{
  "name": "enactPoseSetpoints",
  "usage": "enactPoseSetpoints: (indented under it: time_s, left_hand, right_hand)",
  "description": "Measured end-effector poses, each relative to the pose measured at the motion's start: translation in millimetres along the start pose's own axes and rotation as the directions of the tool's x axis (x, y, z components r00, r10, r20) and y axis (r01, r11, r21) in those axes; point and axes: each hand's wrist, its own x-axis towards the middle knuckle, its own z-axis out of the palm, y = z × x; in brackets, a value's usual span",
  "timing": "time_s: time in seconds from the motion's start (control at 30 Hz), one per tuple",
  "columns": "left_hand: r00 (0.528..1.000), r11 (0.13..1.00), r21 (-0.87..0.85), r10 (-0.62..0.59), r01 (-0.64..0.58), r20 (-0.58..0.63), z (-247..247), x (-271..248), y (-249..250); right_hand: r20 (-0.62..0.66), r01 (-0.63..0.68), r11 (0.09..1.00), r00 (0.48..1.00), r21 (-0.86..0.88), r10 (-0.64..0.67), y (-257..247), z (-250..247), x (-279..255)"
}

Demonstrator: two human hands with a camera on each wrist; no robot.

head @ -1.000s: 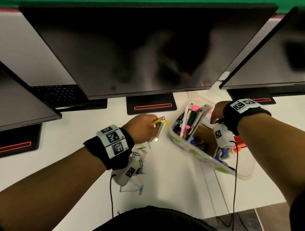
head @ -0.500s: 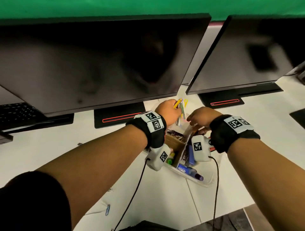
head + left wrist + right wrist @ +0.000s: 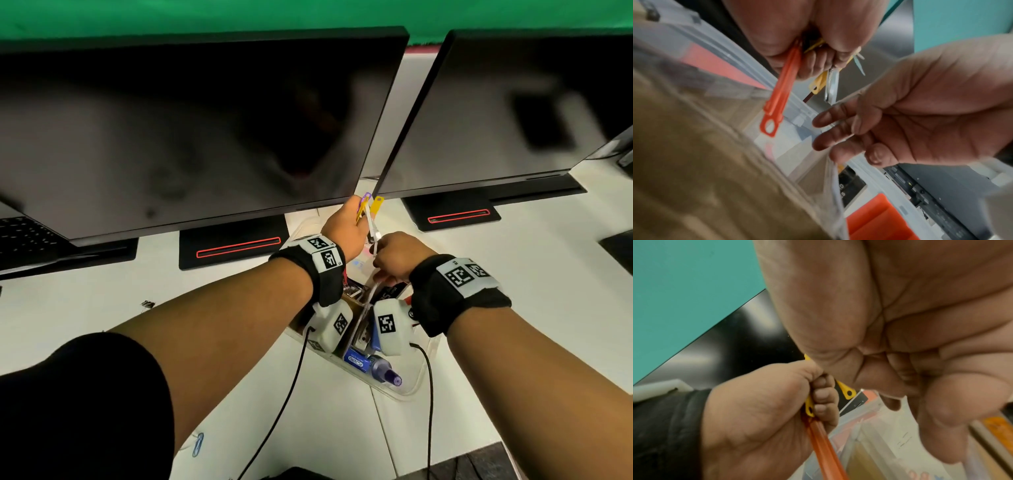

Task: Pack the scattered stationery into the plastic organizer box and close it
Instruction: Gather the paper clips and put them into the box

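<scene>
organizer box (image 3: pixel 409 394) holds markers; left grip (image 3: pixel 346 228) clamps clips (image 3: pixel 777 97), right grip (image 3: pixel 397 255) pinches plastic.

open clear organizer box (image 3: pixel 407 390), fasteners (image 3: pixel 774 99) above

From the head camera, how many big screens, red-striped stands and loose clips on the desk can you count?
Big screens: 2
Red-striped stands: 2
Loose clips on the desk, one blue, one small and dark: 2
Total: 6
</scene>
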Motion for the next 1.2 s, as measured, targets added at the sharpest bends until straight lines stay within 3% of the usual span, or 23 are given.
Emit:
enactPoseSetpoints:
  time_s: [0.1, 0.23, 0.33, 0.4, 0.6, 0.73, 0.8, 0.9, 1.03, 1.1, 1.2]
  left_hand:
    - [0.999, 0.999, -0.045, -0.002, 0.004, 0.034, 1.2, -4.6, -7.6]
    - [0.978, 0.998, 0.053, -0.026, 0.015, 0.205, -2.1, -11.1, -16.8]
    - [0.966, 0.99, 0.137, -0.053, 0.019, 0.253, -10.5, -12.7, -20.9]
    - [0.965, 0.99, 0.139, -0.06, 0.024, 0.255, -13.7, -14.3, -24.2]
    - [0.952, 0.997, 0.022, -0.071, 0.067, 0.298, -21.8, -22.4, -29.7]
    - [0.977, 0.999, 0.006, -0.033, 0.033, 0.212, -49.8, -33.7, -35.4]
    - [0.984, 0.999, 0.046, -0.032, 0.024, 0.173, -75.9, -42.0, -43.9]
    - [0.99, 0.991, 0.135, -0.027, 0.008, 0.14, -121.4, -65.1, -69.8]
    - [0.981, 0.905, 0.423, -0.109, 0.032, 0.158, -175.0, -106.7, -129.6]
    - [0.951, 0.801, 0.598, -0.204, 0.025, 0.234, -193.6, -128.5, -163.5]
    - [0.896, 0.714, 0.7, -0.321, 0.017, 0.306, -205.6, -162.4, -207.6]
  right_hand:
    - [-0.032, 0.024, 1.0, 0.999, 0.002, -0.024, 0.0, 1.4, 0.4]
    - [-0.063, 0.048, 0.996, 0.997, -0.076, -0.053, 1.2, 6.7, 2.6]
    - [-0.07, 0.06, 0.991, 0.995, -0.121, -0.069, 0.6, 9.9, 2.4]
    - [-0.068, 0.059, 0.985, 0.995, -0.163, -0.07, 1.4, 9.4, 5.3]
    - [-0.062, 0.027, 0.999, 0.998, -0.036, -0.029, 1.5, 6.3, 2.6]
    - [-0.112, 0.136, 0.945, 0.978, -0.297, -0.175, -27.0, 8.4, -22.8]
    - [-0.112, 0.219, 0.938, 0.96, -0.267, -0.256, -49.5, 17.3, -42.5]
    - [-0.046, 0.36, 0.896, 0.922, -0.258, -0.384, -84.0, 49.1, -69.7]
    - [0.186, 0.566, 0.767, 0.824, -0.303, -0.535, -115.0, 120.9, -82.6]
    - [0.325, 0.624, 0.698, 0.781, -0.352, -0.534, -119.6, 163.4, -81.5]
    - [0.482, 0.666, 0.621, 0.738, -0.412, -0.472, -109.6, 218.6, -77.5]
